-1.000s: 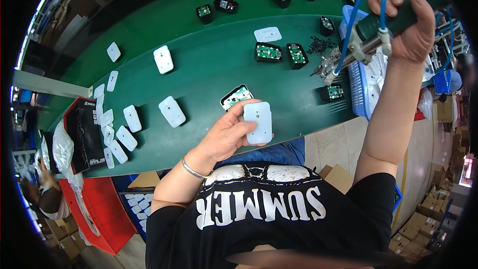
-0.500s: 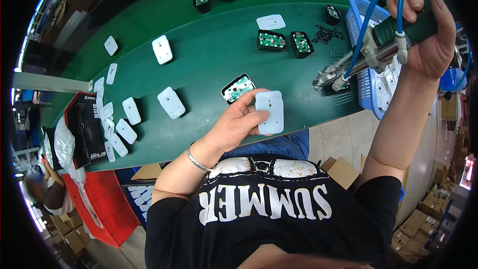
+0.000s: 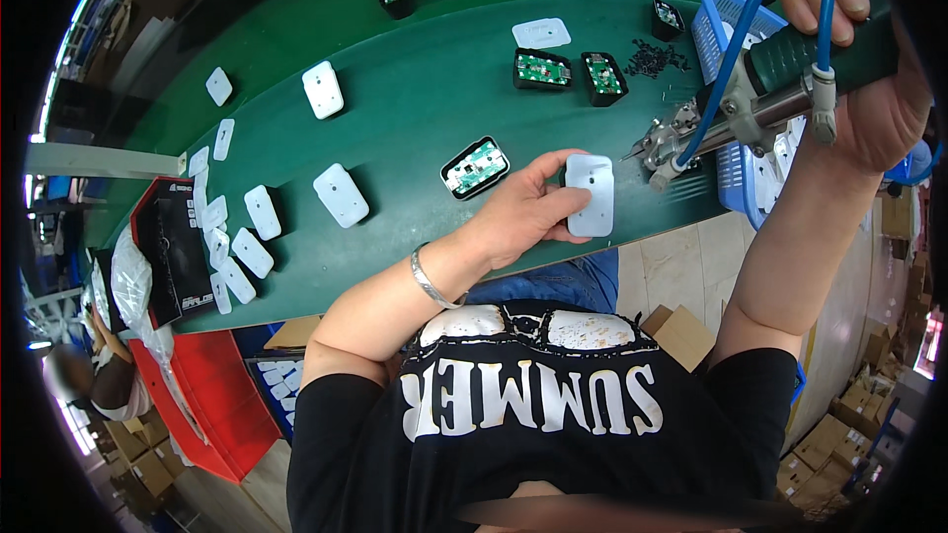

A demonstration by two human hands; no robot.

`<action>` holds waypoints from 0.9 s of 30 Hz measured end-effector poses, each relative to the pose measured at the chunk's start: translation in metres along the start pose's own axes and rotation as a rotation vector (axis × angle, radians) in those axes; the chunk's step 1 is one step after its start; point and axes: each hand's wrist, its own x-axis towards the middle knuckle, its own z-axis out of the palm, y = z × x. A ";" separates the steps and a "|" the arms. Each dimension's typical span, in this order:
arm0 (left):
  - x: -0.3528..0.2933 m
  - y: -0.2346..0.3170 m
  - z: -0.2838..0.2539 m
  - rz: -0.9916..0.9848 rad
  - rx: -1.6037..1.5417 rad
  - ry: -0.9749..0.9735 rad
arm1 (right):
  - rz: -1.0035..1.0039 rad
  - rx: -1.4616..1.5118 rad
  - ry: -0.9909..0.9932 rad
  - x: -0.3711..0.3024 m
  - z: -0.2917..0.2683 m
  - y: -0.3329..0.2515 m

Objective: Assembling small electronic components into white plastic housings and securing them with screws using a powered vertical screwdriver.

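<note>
My left hand (image 3: 528, 207) pinches a white plastic cover (image 3: 591, 212), thumb on its face, just above the table's near edge. My right hand (image 3: 874, 104) is wrapped around the dark green grip of a pneumatic screwdriver (image 3: 736, 123) with two blue hoses (image 3: 741, 25). The tool's thin tip points left and stands close to the cover's right side, apparently apart from it. Left of the cover lies an open case with a green circuit board (image 3: 476, 168). Whether a case is beneath the held cover is hidden.
On the green table (image 3: 415, 109) lie a heap of small black screws (image 3: 657, 59), more open black cases (image 3: 541, 69) and several white covers (image 3: 341, 195). A blue basket (image 3: 731, 178) of white parts stands under the tool. At far left are a black box (image 3: 168, 247) and another person (image 3: 114, 380).
My left hand has carried the white cover to the right and slightly away from me. The screwdriver has shifted right and its tip now stands near the cover.
</note>
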 end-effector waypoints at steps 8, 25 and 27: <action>0.005 0.002 0.006 -0.012 0.000 -0.013 | -0.005 -0.101 0.009 0.003 0.009 0.002; 0.005 -0.002 0.001 0.010 0.056 -0.009 | -0.015 -0.313 0.006 0.001 0.002 -0.005; -0.002 -0.005 -0.008 0.028 0.071 0.008 | -0.020 -0.324 -0.003 0.005 0.010 -0.002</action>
